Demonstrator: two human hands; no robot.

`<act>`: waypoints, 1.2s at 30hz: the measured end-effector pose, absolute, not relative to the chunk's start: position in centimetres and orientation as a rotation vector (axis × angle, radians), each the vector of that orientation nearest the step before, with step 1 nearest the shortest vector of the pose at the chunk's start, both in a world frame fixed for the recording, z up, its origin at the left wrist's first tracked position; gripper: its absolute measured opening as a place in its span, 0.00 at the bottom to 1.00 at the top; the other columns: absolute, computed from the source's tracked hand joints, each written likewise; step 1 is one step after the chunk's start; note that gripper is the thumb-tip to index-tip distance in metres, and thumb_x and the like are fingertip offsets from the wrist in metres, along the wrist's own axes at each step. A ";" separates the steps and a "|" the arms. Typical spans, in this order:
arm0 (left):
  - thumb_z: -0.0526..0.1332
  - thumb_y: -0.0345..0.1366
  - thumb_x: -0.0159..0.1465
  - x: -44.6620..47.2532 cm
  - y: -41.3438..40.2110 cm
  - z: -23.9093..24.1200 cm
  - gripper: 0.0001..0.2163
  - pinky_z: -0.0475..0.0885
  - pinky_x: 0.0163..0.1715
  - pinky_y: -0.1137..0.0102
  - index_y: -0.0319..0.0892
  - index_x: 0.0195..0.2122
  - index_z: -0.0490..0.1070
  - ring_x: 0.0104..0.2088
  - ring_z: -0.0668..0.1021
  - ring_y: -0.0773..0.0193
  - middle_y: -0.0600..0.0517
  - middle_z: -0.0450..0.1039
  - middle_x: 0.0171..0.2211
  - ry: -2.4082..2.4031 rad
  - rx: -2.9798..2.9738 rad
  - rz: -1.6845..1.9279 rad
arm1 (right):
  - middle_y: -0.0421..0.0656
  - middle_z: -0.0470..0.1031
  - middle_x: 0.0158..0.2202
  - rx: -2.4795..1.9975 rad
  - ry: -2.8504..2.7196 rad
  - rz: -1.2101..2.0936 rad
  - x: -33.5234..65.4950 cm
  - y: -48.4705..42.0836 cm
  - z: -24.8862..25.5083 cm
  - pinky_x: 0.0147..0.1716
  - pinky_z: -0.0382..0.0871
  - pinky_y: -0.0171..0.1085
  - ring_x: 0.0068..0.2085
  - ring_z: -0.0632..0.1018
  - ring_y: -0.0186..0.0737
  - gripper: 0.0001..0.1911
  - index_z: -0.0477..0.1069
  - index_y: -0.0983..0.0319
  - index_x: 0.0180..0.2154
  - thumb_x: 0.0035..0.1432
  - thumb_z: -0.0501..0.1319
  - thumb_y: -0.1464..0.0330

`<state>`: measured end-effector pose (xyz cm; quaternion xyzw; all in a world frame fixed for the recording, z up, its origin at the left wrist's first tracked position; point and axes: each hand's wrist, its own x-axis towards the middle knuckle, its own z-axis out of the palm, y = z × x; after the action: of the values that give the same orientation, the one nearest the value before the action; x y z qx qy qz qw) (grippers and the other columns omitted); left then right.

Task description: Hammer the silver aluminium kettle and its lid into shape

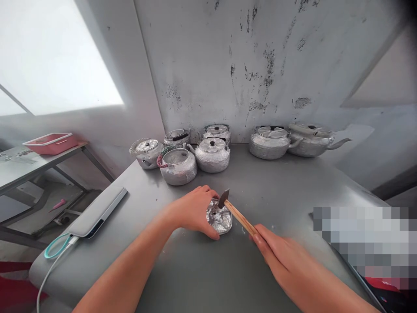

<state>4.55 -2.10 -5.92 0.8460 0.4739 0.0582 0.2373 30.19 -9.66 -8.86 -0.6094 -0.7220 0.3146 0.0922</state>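
My left hand (197, 211) grips the left rim of a dented, silvery kettle lid (220, 221), tilted on the grey table. The lid has a small dark hole near its middle. In my right hand (272, 245) is a hammer (241, 218), held by its light wooden handle. Its dark metal head is over the lid's upper part; I cannot tell whether they touch. Just beyond my left hand stands a lidless metal kettle (180, 171) with a red and green wrapped handle.
Several dented kettles (212, 158) line the wall, two of them (269, 143) to the right. A white power bank (97, 213) with a cable lies on the table (195, 278) at left. A pink basket (52, 145) sits on a side table. Blurred-out items are at right.
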 end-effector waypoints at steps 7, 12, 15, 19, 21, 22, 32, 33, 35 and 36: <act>0.73 0.53 0.43 4.9 -2.5 -5.1 0.38 0.72 0.51 0.63 0.44 0.55 0.72 0.51 0.75 0.49 0.46 0.69 0.50 1.377 2.253 0.155 | 0.40 0.75 0.23 -1.752 -2.119 0.869 29.5 -9.9 -7.5 0.26 0.68 0.39 0.27 0.78 0.45 0.20 0.69 0.53 0.30 0.72 0.45 0.62; 0.73 0.52 0.44 4.9 -2.6 -5.1 0.38 0.71 0.53 0.63 0.44 0.56 0.71 0.52 0.75 0.49 0.46 0.69 0.50 1.366 2.270 0.152 | 0.39 0.75 0.22 -1.783 -2.141 0.836 29.4 -9.9 -7.4 0.26 0.67 0.38 0.25 0.78 0.42 0.20 0.70 0.54 0.30 0.71 0.46 0.65; 0.73 0.51 0.45 4.7 -2.7 -5.2 0.40 0.69 0.54 0.62 0.44 0.59 0.67 0.55 0.73 0.48 0.46 0.69 0.53 1.351 2.287 0.171 | 0.39 0.74 0.20 -1.789 -2.147 0.837 29.4 -9.9 -7.4 0.24 0.64 0.39 0.21 0.75 0.41 0.20 0.69 0.54 0.27 0.70 0.47 0.66; 0.71 0.49 0.47 4.5 -2.9 -4.9 0.36 0.70 0.51 0.63 0.47 0.58 0.66 0.54 0.73 0.48 0.47 0.69 0.53 1.350 2.288 0.195 | 0.39 0.73 0.18 -1.758 -2.109 0.815 29.6 -9.9 -7.4 0.22 0.62 0.40 0.19 0.73 0.41 0.20 0.67 0.54 0.25 0.69 0.48 0.67; 0.71 0.49 0.47 4.4 -2.9 -4.7 0.34 0.71 0.49 0.63 0.48 0.55 0.68 0.51 0.75 0.49 0.48 0.69 0.52 1.364 2.281 0.183 | 0.39 0.72 0.17 -1.734 -2.095 0.804 29.6 -9.9 -7.4 0.22 0.61 0.40 0.18 0.72 0.41 0.20 0.66 0.53 0.24 0.68 0.48 0.66; 0.72 0.49 0.47 4.2 -2.9 -4.6 0.33 0.71 0.47 0.63 0.49 0.55 0.68 0.50 0.75 0.50 0.48 0.69 0.52 1.377 2.274 0.180 | 0.38 0.71 0.16 -1.729 -2.089 0.804 29.6 -9.9 -7.5 0.22 0.61 0.40 0.17 0.71 0.41 0.20 0.65 0.53 0.23 0.68 0.49 0.65; 0.72 0.48 0.48 2.6 -2.2 -4.4 0.35 0.70 0.45 0.65 0.52 0.58 0.66 0.53 0.74 0.49 0.50 0.72 0.51 1.424 2.179 0.171 | 0.40 0.73 0.21 -1.744 -2.160 0.811 30.0 -9.7 -8.1 0.27 0.63 0.42 0.21 0.75 0.45 0.15 0.66 0.54 0.28 0.68 0.51 0.66; 0.73 0.48 0.48 2.5 -2.1 -4.5 0.36 0.70 0.46 0.65 0.52 0.58 0.66 0.53 0.74 0.49 0.50 0.72 0.52 1.416 2.167 0.168 | 0.41 0.74 0.22 -1.746 -2.169 0.803 30.0 -9.7 -8.1 0.27 0.63 0.42 0.22 0.75 0.45 0.14 0.66 0.54 0.28 0.68 0.51 0.66; 0.73 0.49 0.47 2.4 -1.9 -4.6 0.38 0.70 0.47 0.65 0.51 0.59 0.65 0.53 0.74 0.49 0.49 0.72 0.53 1.404 2.137 0.155 | 0.41 0.74 0.21 -1.766 -2.162 0.812 29.8 -9.7 -7.9 0.26 0.62 0.42 0.22 0.75 0.45 0.15 0.66 0.54 0.28 0.68 0.51 0.65; 0.74 0.50 0.46 2.4 -1.8 -4.7 0.40 0.70 0.48 0.64 0.51 0.60 0.64 0.53 0.74 0.49 0.48 0.71 0.54 1.398 2.117 0.143 | 0.41 0.73 0.21 -1.780 -2.149 0.824 29.7 -9.7 -7.7 0.25 0.62 0.42 0.21 0.75 0.45 0.16 0.66 0.54 0.27 0.69 0.50 0.65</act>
<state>2.36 -1.76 -4.67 0.7959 0.5256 0.0536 0.2956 29.74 -9.69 -7.75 -0.6076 -0.7336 0.2814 0.1156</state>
